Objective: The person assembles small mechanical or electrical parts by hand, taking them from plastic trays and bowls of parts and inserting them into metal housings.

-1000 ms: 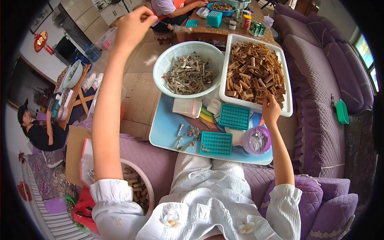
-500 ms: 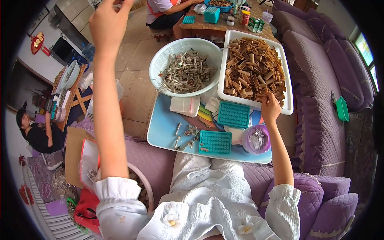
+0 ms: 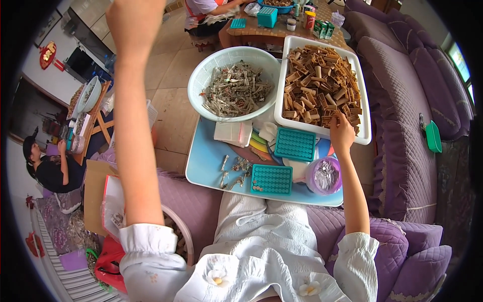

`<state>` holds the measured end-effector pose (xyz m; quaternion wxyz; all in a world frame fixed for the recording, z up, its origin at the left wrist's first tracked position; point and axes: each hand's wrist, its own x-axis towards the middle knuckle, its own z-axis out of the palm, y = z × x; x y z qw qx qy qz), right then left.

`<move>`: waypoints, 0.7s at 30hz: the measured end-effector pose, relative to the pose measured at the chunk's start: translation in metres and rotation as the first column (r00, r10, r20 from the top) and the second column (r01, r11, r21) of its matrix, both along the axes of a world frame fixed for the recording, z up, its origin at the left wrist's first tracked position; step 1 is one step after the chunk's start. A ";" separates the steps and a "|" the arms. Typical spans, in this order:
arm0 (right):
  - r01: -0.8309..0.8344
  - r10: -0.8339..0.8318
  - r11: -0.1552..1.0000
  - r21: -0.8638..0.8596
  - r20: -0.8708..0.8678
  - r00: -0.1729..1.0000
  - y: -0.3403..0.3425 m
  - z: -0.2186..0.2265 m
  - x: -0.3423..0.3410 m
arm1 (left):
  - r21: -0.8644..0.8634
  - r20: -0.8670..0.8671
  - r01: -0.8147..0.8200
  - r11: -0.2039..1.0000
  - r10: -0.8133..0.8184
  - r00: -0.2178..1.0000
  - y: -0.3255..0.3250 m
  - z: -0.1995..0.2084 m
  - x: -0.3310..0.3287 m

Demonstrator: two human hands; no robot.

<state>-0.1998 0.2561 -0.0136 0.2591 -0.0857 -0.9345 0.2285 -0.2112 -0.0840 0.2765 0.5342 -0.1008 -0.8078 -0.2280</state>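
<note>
My left hand (image 3: 136, 25) is raised at the top edge, its fingers cut off by the frame. My right hand (image 3: 342, 133) reaches to the near right corner of a white tray (image 3: 366, 113) heaped with small brown trough-shaped pieces (image 3: 318, 83). Its fingers are curled in among the pieces; what they pinch, if anything, is hidden. Below that hand stands a purple tub (image 3: 337, 183) with silvery bits in it. Two teal gridded trays, one nearer my lap (image 3: 271, 179) and one farther (image 3: 295, 144), lie beside the tub. The near one holds a few small bits.
A pale green basin (image 3: 194, 75) of tangled clear-and-grey pieces stands left of the white tray. Loose pieces (image 3: 236, 168) and plastic bags (image 3: 232, 132) lie on the blue table (image 3: 201, 156). A blurred whitish thing (image 3: 221, 18) shows before a seated person. Another person (image 3: 53, 163) sits left.
My left hand has moved slightly up, so its fingers have left the frame. The blurred whitish thing has appeared near the far person. My right hand has stayed at the white tray's corner.
</note>
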 end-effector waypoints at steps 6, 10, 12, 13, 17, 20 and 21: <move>-0.096 0.095 0.995 0.000 -0.084 0.992 -0.004 -0.003 -0.003 | -0.601 0.644 0.237 0.764 0.286 0.710 -0.037 -0.128 -0.063; -0.099 0.099 0.995 0.012 -0.094 0.991 -0.008 0.004 -0.001 | -0.152 0.194 0.075 0.985 -0.045 0.980 -0.048 -0.023 -0.036; -0.059 0.060 0.998 0.022 -0.053 0.997 0.001 -0.001 -0.001 | 0.129 -0.053 -0.019 0.991 0.026 0.998 0.008 0.011 0.012; -0.042 0.042 0.999 0.016 -0.058 0.997 0.001 -0.002 0.001 | 0.128 -0.059 -0.022 0.992 0.030 0.998 -0.001 0.002 0.009; -0.090 0.092 0.996 0.029 -0.113 0.989 -0.015 0.000 -0.002 | -0.665 0.648 0.138 0.734 0.476 0.594 -0.059 -0.146 -0.043; -0.074 0.075 0.997 0.023 -0.037 0.997 -0.005 -0.003 -0.002 | -0.397 0.632 0.254 0.882 0.063 0.772 -0.056 -0.129 -0.043; -0.075 0.076 0.997 0.031 -0.033 0.997 -0.005 -0.003 -0.002 | -0.408 0.567 0.166 0.898 0.107 0.816 -0.053 -0.100 -0.037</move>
